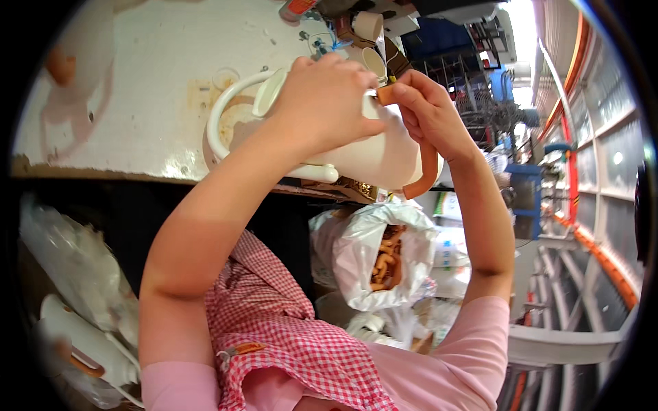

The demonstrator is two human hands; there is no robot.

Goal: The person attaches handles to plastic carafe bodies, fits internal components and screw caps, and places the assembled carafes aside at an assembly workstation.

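Note:
On the near right of the white worktable, a white long-spouted watering can (363, 161) lies on its side. Its thin tube spout (218, 123) curves out to the left, beside a flared white rim (269, 94). My left hand (322, 103) grips the can's body from above, thumb apart from the fingers; some fingertips are hidden behind it. In my right hand (432, 113) is a curved orange-brown handle (430, 171), pinched near its upper end. That end sits close to the can by my left fingertips; whether it is joined there I cannot tell.
Below the table edge, a white plastic bag (349, 267) holds several brown handles (387, 260). Another white can (89, 335) with a brown handle lies at lower left, near clear plastic wrapping (82, 260). At the table's far side are a red bottle (296, 8) and cups (368, 26).

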